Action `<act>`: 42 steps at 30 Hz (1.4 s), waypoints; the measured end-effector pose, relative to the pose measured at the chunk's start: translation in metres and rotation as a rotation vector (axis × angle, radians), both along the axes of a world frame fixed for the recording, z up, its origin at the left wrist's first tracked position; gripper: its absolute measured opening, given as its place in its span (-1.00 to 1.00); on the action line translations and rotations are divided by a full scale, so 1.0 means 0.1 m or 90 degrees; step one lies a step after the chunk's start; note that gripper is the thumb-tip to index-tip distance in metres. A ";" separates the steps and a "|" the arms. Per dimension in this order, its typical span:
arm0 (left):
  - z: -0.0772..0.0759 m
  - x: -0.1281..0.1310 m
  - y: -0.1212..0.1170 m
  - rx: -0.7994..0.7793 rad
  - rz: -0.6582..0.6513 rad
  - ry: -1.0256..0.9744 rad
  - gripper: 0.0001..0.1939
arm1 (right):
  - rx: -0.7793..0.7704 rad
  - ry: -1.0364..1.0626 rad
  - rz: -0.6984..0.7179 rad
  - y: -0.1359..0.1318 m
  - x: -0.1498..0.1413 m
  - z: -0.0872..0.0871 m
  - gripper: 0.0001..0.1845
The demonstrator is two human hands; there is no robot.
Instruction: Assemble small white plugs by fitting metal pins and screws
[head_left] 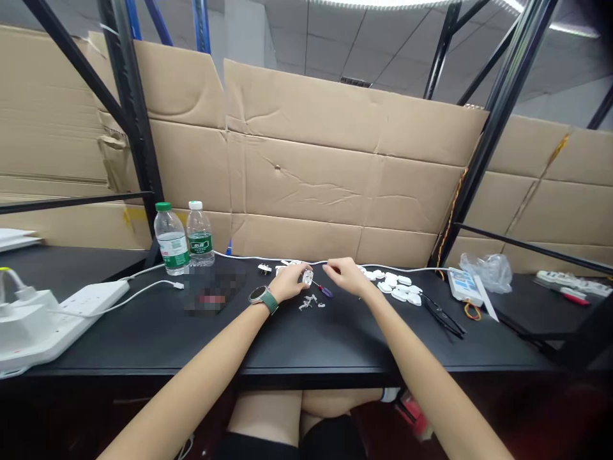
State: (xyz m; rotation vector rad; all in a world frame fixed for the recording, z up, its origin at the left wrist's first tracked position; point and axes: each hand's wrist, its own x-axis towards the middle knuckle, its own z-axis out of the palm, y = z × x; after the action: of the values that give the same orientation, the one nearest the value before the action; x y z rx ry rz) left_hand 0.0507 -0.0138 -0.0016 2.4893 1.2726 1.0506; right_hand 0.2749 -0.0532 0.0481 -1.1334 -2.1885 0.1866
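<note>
My left hand [287,283], with a watch [259,294] on its wrist, grips a small white plastic part [307,277] between thumb and fingers. To its right, my right hand [347,276] is raised with the fingers curled together; whatever they may hold is too small to make out. Between the hands a small screwdriver [325,291] with a purple and red handle lies on the table. Just in front of the left hand are several small whitish pieces [308,301]. A group of white plastic covers [400,289] lies to the right of my right hand.
Two water bottles [173,246] stand at the back left, near a white power strip [81,313]. On the right are black glasses [443,317], a white and blue box [464,286] and a clear plastic bag [487,271]. Cardboard [306,172] walls the black table's [306,348] rear.
</note>
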 end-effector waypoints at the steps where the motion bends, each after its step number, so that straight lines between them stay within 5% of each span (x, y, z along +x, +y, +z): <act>1: 0.00 0.00 0.00 -0.003 -0.004 0.012 -0.63 | -0.015 -0.052 -0.054 0.10 0.05 -0.13 -0.55; 5: 0.00 0.00 -0.01 -0.007 0.011 0.042 -0.62 | -0.089 -0.187 -0.133 0.24 0.10 -0.48 -0.62; 11: 0.02 -0.02 -0.02 -0.006 0.035 0.046 -0.58 | -0.074 -0.241 -0.160 0.19 0.00 -0.57 -0.84; 16: -0.01 -0.05 0.03 0.012 0.025 0.057 -0.58 | -0.097 0.019 -0.230 0.25 0.06 -0.57 -0.88; 24: -0.05 -0.07 0.08 0.007 0.008 0.084 -0.53 | -0.061 0.523 -0.087 0.28 0.14 -0.52 -0.75; 30: -0.05 -0.07 0.07 0.009 0.010 0.091 -0.54 | -0.027 0.520 0.009 0.25 0.09 -0.52 -0.73; 42: -0.04 -0.07 0.08 0.007 -0.009 0.087 -0.53 | -0.019 0.492 0.015 0.28 0.09 -0.55 -0.77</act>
State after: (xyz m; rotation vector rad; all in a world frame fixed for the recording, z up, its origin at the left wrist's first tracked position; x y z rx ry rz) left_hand 0.0440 -0.0061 -0.0059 2.6141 1.2860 0.9002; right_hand 0.2839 -0.0252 -0.0073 -0.8507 -1.5094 0.5653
